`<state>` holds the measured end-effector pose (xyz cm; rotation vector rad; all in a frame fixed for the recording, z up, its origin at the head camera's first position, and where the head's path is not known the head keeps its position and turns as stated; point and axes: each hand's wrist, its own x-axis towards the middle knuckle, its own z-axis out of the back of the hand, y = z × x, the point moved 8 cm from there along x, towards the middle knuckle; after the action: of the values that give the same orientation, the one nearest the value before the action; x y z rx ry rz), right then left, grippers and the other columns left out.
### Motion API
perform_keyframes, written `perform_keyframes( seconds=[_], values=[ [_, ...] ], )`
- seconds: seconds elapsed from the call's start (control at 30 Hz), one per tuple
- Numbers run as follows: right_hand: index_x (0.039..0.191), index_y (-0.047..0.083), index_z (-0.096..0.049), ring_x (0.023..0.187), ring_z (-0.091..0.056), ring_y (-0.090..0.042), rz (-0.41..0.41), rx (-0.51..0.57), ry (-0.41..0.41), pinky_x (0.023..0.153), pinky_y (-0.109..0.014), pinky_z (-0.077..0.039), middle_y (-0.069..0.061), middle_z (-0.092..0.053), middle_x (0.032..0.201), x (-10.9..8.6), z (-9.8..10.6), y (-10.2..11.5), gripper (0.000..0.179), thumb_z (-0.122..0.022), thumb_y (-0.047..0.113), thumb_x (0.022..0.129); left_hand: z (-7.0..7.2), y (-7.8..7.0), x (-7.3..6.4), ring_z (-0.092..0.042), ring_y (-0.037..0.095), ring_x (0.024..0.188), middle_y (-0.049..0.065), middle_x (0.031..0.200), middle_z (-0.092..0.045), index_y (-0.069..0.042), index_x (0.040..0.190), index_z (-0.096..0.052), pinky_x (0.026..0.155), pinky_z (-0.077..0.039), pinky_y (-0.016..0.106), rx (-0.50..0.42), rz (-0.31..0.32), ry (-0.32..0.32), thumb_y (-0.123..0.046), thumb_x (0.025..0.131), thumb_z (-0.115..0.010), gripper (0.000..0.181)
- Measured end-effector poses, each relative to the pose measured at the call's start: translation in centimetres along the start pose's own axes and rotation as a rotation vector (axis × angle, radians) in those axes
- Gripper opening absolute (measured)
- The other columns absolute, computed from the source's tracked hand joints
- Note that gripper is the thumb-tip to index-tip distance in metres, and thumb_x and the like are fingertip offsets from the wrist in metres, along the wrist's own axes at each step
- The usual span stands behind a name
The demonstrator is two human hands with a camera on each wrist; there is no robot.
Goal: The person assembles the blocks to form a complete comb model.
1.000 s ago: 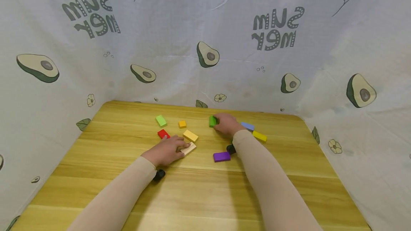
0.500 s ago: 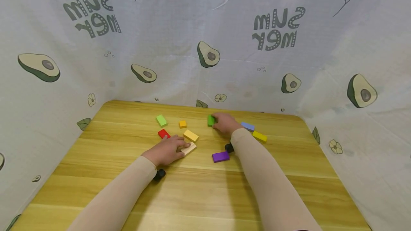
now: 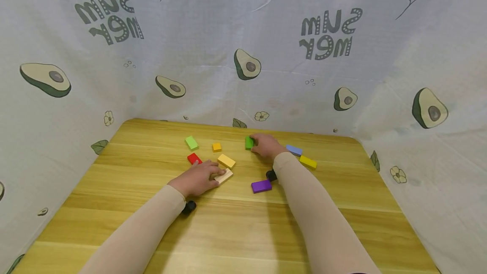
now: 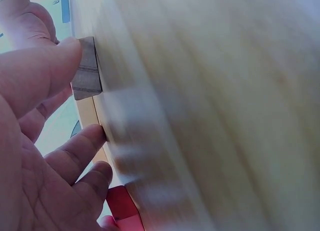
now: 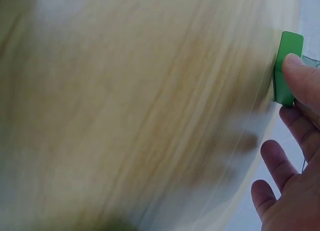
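My left hand (image 3: 198, 179) pinches a plain wooden block (image 3: 226, 176) lying flat on the table. In the left wrist view my thumb presses the near side of this wooden block (image 4: 88, 73), and the other fingers spread beside it. A red block (image 3: 194, 158) lies by those fingers, and a pale orange block (image 3: 226, 161) is just beyond the wooden one. Farther back, my right hand (image 3: 267, 146) holds a green block (image 3: 249, 143) between thumb and fingers. The right wrist view shows the thumb on the green block's face (image 5: 288, 42), with the remaining fingers off it.
Near the back left lie a light green block (image 3: 191, 143) and a small orange block (image 3: 217, 147). A purple block (image 3: 261, 186) sits left of my right forearm. Blue (image 3: 294, 150) and yellow (image 3: 308, 162) blocks lie to its right. A printed cloth (image 3: 213, 24) surrounds the wooden table (image 3: 228, 231).
My right hand has shifted slightly to the left with the green block. The purple block appears slightly farther left. My left hand and the wooden block stay in place.
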<state>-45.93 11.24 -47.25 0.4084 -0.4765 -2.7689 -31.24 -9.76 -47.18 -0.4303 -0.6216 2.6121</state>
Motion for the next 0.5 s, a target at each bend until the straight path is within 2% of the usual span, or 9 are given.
perform_keyframes(
  seconds=[0.33,0.5],
  values=[
    [0.162,0.012,-0.042,0.153,-0.041,-0.041,0.011,-0.026,-0.022,0.127,-0.058,-0.031,-0.015,-0.047,0.164,-0.14,-0.01,0.06,0.067,-0.069,0.025,0.102,-0.04,0.0,-0.04,-0.03,0.032,0.16,0.009,0.165,-0.046,-0.025,0.149,-0.062,0.131,-0.012,0.063,0.003,0.011,-0.002,-0.031,0.104,-0.067,0.045],
    [0.164,0.011,-0.037,0.155,-0.037,-0.042,0.017,-0.006,-0.012,0.128,-0.057,-0.028,-0.016,-0.043,0.166,-0.24,0.06,-0.19,0.07,-0.067,0.026,0.103,0.07,-0.11,-0.16,-0.031,0.033,0.16,0.01,0.165,-0.046,-0.024,0.149,-0.062,0.131,-0.012,0.064,-0.001,0.008,-0.003,-0.029,0.104,-0.067,0.046]
  ],
)
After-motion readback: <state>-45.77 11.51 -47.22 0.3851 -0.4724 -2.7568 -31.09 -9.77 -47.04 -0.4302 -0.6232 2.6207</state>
